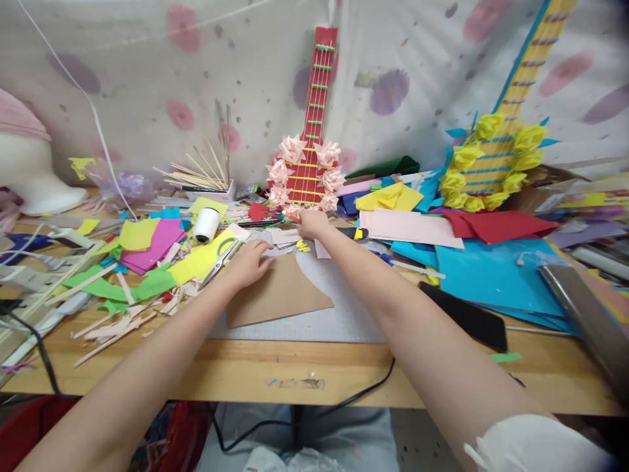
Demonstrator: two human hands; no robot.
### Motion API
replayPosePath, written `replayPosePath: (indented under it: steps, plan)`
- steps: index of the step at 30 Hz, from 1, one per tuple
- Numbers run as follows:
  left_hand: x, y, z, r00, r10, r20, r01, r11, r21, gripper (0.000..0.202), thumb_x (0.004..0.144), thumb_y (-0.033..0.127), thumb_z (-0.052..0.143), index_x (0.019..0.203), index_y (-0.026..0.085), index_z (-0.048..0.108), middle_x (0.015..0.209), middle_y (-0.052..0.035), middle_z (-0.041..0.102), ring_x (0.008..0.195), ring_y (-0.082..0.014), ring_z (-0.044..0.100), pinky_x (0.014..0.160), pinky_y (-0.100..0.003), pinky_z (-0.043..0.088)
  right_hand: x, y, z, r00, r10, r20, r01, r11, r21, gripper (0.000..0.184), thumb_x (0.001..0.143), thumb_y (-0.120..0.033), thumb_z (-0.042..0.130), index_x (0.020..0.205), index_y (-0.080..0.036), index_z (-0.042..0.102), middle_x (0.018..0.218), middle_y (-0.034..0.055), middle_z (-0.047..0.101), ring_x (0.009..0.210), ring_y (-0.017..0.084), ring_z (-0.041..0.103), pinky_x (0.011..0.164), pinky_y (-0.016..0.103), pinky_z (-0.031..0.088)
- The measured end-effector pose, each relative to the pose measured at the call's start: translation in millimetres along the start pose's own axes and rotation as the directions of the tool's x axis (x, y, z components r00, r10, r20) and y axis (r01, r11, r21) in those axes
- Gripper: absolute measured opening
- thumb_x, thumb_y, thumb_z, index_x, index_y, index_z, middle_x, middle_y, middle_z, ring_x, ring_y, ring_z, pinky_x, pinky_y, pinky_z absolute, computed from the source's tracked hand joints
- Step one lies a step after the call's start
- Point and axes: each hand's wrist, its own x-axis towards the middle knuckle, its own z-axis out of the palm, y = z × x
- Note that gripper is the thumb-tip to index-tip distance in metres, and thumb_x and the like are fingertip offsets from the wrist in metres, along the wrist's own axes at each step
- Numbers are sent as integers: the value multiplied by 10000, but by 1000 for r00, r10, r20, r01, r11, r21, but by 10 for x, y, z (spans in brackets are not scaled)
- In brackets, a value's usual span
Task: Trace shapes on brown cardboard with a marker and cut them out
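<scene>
My left hand (249,264) lies at the upper left edge of a brown cardboard piece (280,295), fingers spread, nothing gripped. Scissors with pale green handles (223,257) are just left of it. Farther forward, my right hand (312,225) reaches to the foot of a red paper guitar (303,177) trimmed with pink flowers. Its fingers are closed near something small and orange, too hidden to name. Small yellow pieces (303,246) sit between the hands. Under the cardboard is a grey cutting mat (354,321).
Coloured paper scraps (152,244) and a white thread spool (206,224) cover the left. To the right are a black phone (464,316), blue sheets (501,275) and a yellow-flowered guitar (491,160). A yellow-black knife handle (354,233) lies beside my right forearm.
</scene>
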Motion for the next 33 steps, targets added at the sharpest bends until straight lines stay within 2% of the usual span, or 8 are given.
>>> replayPosePath:
  steps: [4, 8, 10, 12, 16, 22, 28, 33]
  plan:
    - [-120, 86, 148, 995, 45, 93, -43, 999, -24, 471, 803, 411, 457, 1207, 170, 495, 1290, -111, 475, 1187, -236, 432, 1007, -376, 327, -169, 52, -120, 984, 114, -137, -53, 922, 384, 232, 692, -317, 549, 861, -162, 583, 883, 74, 640, 796, 187, 573, 705, 289, 431]
    - [-229, 166, 314, 991, 18, 132, -12, 999, -53, 542, 825, 477, 399, 1263, 164, 452, 1356, -124, 416, 1240, -247, 383, 1042, -401, 280, -552, 46, -98, 947, 318, 41, -196, 474, 858, 105, 692, -261, 511, 687, -156, 522, 593, 7, 525, 515, 97, 449, 506, 223, 379]
    - [-249, 230, 363, 991, 20, 136, -11, 998, -62, 535, 841, 470, 369, 1269, 157, 445, 1359, -125, 412, 1255, -247, 362, 1056, -411, 255, -788, 18, -31, 949, 294, 112, -227, 394, 891, 141, 722, -241, 451, 604, -166, 474, 458, -40, 387, 398, 69, 322, 411, 205, 309]
    - [-236, 308, 398, 990, 42, 135, -32, 997, -72, 532, 844, 464, 368, 1268, 150, 440, 1353, -126, 418, 1260, -246, 352, 1060, -414, 245, -1006, -25, 52, 949, 265, 170, -217, 161, 963, 131, 720, -218, 452, 599, -167, 458, 431, -66, 332, 365, 49, 271, 375, 181, 262]
    - [-119, 462, 500, 992, 62, 114, -50, 993, -111, 536, 833, 447, 399, 1254, 117, 434, 1325, -153, 437, 1245, -252, 369, 1039, -409, 280, -1269, -133, 211, 955, 249, 161, -147, -75, 986, 89, 714, -250, 504, 772, -183, 499, 558, -44, 507, 452, 51, 454, 411, 143, 334]
    - [74, 472, 573, 994, -87, -61, 68, 962, -265, 484, 831, 285, 409, 1288, 131, 378, 1320, -135, 459, 1220, -213, 418, 1018, -385, 325, -1364, -186, 394, 921, 380, 89, -92, -11, 996, 219, 769, -412, 445, 815, -209, 514, 639, -47, 515, 510, 52, 502, 524, 168, 435]
    - [-250, 111, 266, 846, -457, -276, 385, 880, -276, 362, 806, 218, 412, 1136, 149, 542, 1188, -108, 580, 1135, -223, 505, 982, -381, 372, -1466, -131, 464, 856, 517, -3, -138, 235, 962, 284, 790, -465, 395, 789, -220, 538, 617, -45, 504, 557, 72, 511, 569, 176, 426]
    - [-503, 74, 275, 979, -200, -50, 194, 976, -100, 594, 733, 462, 551, 1229, 146, 475, 1293, -138, 494, 1205, -276, 437, 1022, -429, 311, -1520, -167, 405, 852, 519, -64, -96, 277, 956, 373, 807, -501, 342, 776, -212, 576, 575, -38, 486, 540, 86, 487, 570, 198, 419]
